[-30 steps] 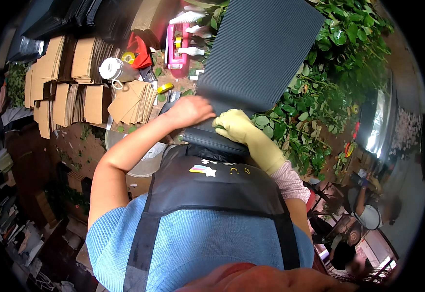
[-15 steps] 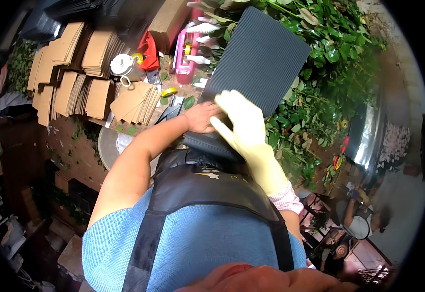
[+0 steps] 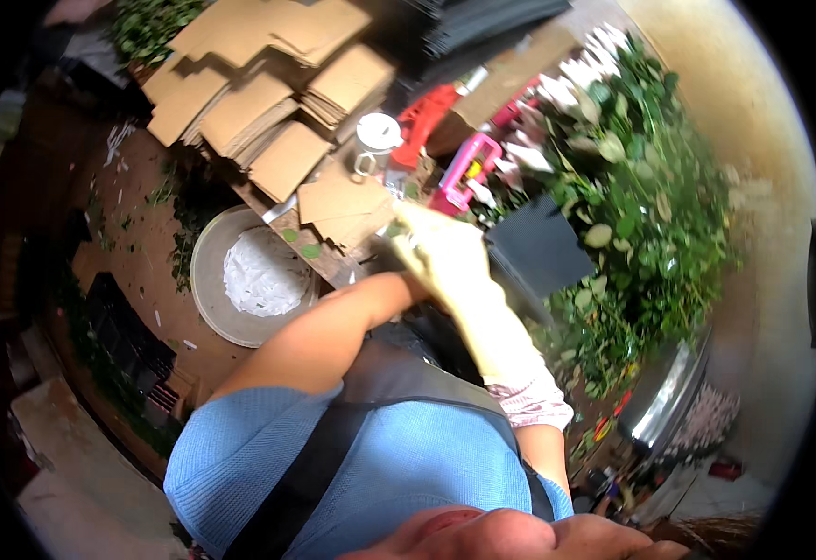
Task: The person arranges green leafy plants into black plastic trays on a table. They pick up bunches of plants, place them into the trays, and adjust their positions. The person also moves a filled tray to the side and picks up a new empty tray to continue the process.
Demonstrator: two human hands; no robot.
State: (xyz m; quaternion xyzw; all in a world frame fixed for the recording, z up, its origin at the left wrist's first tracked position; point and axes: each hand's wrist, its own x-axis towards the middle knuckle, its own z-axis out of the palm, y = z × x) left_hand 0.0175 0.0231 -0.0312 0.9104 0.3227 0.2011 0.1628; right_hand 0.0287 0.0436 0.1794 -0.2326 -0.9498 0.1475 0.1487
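Observation:
My right hand (image 3: 434,245), in a long pale yellow rubber glove, reaches over the front edge of the worktable, its fingers smeared by motion. My left forearm (image 3: 375,306) is bare and runs under the glove. The left hand's fingers are hidden there, so what either hand holds cannot be made out. Just right of the glove is a dark ribbed sheet (image 3: 541,247), tilted against leafy green stems (image 3: 646,201). Nearest the glove's fingertips on the left are loose cardboard pieces (image 3: 341,203).
Stacked cardboard pieces (image 3: 249,112) cover the table's left. Behind the glove stand a lidded clear jug (image 3: 376,140), a red cloth-like item (image 3: 424,121) and a pink plastic holder (image 3: 467,175). Below the table edge, a round tub (image 3: 210,322) holds white scraps. White-wrapped flower heads (image 3: 599,56) lie far right.
The view has turned and shifted left. The gloved hand has moved off the ribbed sheet to its left, over my left hand. Less of the sheet shows, and the tub is now in full view.

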